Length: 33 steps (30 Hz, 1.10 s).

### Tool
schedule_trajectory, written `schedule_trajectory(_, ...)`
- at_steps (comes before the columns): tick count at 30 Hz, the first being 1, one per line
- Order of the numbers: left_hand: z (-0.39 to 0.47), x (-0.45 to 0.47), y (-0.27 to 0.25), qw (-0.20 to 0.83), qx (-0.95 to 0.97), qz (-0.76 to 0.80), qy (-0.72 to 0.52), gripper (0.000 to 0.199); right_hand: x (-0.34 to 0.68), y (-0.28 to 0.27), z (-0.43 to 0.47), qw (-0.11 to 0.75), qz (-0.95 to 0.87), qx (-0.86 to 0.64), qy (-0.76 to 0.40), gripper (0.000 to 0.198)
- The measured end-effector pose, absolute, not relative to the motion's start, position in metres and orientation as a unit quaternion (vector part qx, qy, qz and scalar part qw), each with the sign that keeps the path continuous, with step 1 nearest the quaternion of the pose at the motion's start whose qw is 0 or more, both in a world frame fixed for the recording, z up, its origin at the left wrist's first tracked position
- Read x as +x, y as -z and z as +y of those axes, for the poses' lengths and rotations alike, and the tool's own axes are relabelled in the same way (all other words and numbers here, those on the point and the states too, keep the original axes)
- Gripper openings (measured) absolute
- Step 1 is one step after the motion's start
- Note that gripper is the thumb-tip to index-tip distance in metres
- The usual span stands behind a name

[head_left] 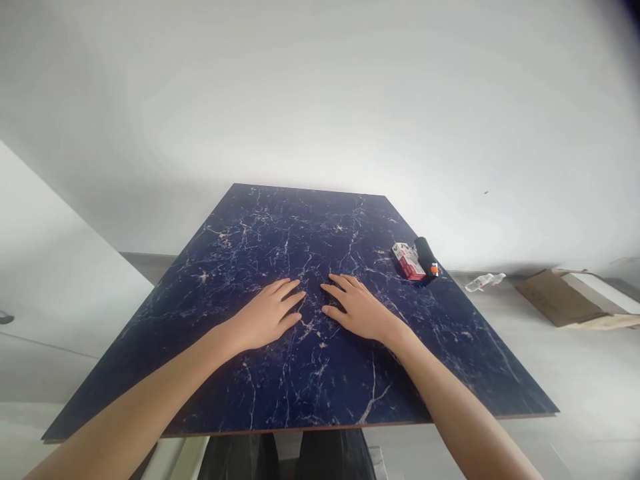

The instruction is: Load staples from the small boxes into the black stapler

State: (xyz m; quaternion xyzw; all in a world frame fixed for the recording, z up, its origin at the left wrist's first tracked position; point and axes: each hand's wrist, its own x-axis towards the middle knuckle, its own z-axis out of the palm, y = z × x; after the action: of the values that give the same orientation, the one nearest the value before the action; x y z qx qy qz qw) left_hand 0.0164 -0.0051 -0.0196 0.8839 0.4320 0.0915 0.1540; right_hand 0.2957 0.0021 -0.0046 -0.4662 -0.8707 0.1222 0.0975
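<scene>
My left hand [273, 312] lies flat on the dark blue, marble-patterned tabletop [300, 233], its fingers spread and holding nothing. To its right, a small gap away, my right hand [356, 308] rests palm down in the same manner, fingers apart. Beyond the right hand, near the table's right edge, sits a small red and white box [409, 261]. Touching or close beside that box is a black cylindrical object [426, 256] with an orange spot at its near end; its kind is unclear.
A white wall [320, 100] stands behind the table's far edge. On the floor to the right lie a clear plastic bottle [484, 282] and an open cardboard box [565, 297]. A white panel [60, 267] rises at the left. My legs [240, 458] are under the near edge.
</scene>
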Motion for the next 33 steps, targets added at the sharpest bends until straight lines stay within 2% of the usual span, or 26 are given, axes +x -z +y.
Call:
schedule_trajectory(15,-0.005,0.020,0.013,0.160,0.878,0.446,-0.066,0.059,0.298,0.006,0.002,0.099,-0.872,-0.462,-0.126,0.063)
schedule_trajectory(20,-0.003,0.017,0.018,0.153,0.883,0.437,-0.078,0.057,0.307,-0.004,0.011,0.149,-0.867,-0.453,-0.142,0.051)
schedule_trajectory(22,-0.002,0.015,0.020,0.154,0.884,0.434,-0.086,0.057,0.322,-0.010,0.022,0.208,-0.834,-0.495,-0.125,0.045)
schedule_trajectory(24,-0.001,0.013,0.021,0.158,0.883,0.433,-0.086,0.057,0.348,-0.015,0.034,0.281,-0.764,-0.578,-0.054,0.045)
schedule_trajectory(27,0.001,0.010,0.019,0.162,0.884,0.431,-0.076,0.057,0.400,-0.015,0.051,0.340,-0.602,-0.720,0.057,0.058)
schedule_trajectory(29,0.005,0.005,0.016,0.159,0.882,0.436,-0.082,0.056,0.433,-0.011,0.059,0.320,-0.505,-0.801,0.035,0.074)
schedule_trajectory(30,0.007,0.002,0.014,0.156,0.879,0.440,-0.092,0.056,0.446,-0.008,0.062,0.301,-0.479,-0.825,0.000,0.075)
schedule_trajectory(33,0.018,-0.012,0.008,0.134,0.866,0.463,-0.135,0.054,0.468,0.000,0.065,0.248,-0.487,-0.835,-0.060,0.056)
